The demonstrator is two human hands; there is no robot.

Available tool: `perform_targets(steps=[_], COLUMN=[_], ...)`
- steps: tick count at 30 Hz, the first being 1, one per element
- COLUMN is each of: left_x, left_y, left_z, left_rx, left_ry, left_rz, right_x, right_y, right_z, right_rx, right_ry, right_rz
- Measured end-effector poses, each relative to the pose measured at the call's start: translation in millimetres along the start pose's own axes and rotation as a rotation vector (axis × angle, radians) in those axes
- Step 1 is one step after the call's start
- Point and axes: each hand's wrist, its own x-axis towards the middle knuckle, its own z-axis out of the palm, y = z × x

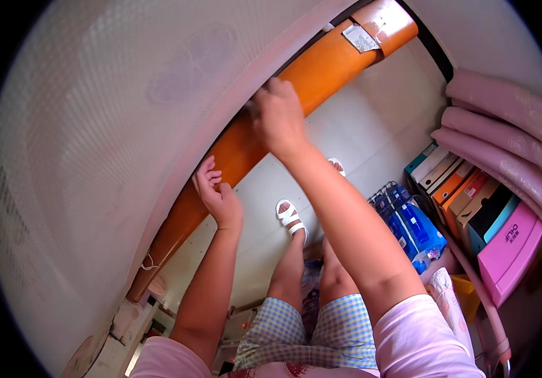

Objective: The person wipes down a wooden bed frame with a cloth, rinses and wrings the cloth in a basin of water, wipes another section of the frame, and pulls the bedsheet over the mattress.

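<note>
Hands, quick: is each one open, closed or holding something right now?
Left hand: open, loosely curled, by the orange rail.
Right hand: partly blurred over the rail; cannot tell whether it grips anything.

Right hand and left hand of a person at an orange rail, head view.
I observe, from my distant station, the right hand blurred, its fingers bent at the rail's edge beside a pale textured slab; I cannot tell whether they grip anything. Lower along that edge, the left hand's fingers are loosely curled. A paper label marks the rail's upper end, a white string its lower. I note white sandals on the pale floor; at right, a blue package, file boxes and a lettered pink box.
</note>
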Motion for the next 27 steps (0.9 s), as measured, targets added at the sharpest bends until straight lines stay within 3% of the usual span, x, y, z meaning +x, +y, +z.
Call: perform_targets(steps=[3,4,6,11,13,15,17,18,22,23,24,25,26,27], left_x=[6.8,9.3,17.4,22.5,15.0,11.7,9.1,6.4,-40.0,-53.6,-67.9,-71.9,-71.3,-67.0], left_y=[3.8,8.6,18.2,12.3,7.4,4.0,-2.4,-9.5,1.8,-0.3,-6.1,-1.8,2.4,20.1], left_z=[-5.2,-2.4,5.5,20.3,11.4,4.8,0.1,-2.5,-6.6,-9.4,-11.9,-9.4,-3.7,2.6], left_rx=[0.09,0.085,0.463,0.635,0.515,0.51,0.491,0.5,0.483,0.479,0.307,0.133,0.134,0.158], left_ry=[-0.102,-0.114,-0.082,-0.101,-0.264,-0.285,-0.307,-0.31,-0.406,-0.406,-0.602,-0.787,-0.789,-0.633], left_rz=[0.11,0.113,0.497,0.416,0.385,0.418,0.459,0.499,0.628,0.634,0.469,0.301,0.31,0.34], right_x=[-19.6,-25.1,-32.9,-25.0,-4.5,-2.7,-22.2,-35.7,-68.0,-59.1,-48.9,-32.7,-13.1,-2.9], right_y=[-6.7,-6.6,-2.1,4.3,0.7,-2.3,4.4,7.3,19.7,26.9,31.6,38.7,47.5,52.7], right_z=[-4.8,-12.4,-26.8,-25.7,-14.0,-6.4,-2.4,-5.9,-40.5,-48.7,-54.3,-54.7,-54.7,-56.5], right_rx=[-0.083,-0.091,-0.08,0.051,0.194,0.146,0.085,0.127,0.252,0.203,0.154,0.154,0.067,-0.02], right_ry=[-0.308,-0.303,-0.14,0.11,0.312,0.323,-0.092,-0.423,-0.485,-0.124,0.237,0.246,0.41,0.573], right_rz=[-0.025,-0.015,0.069,0.222,0.063,0.04,-0.084,-0.207,-0.097,0.031,0.16,0.16,0.168,0.176])
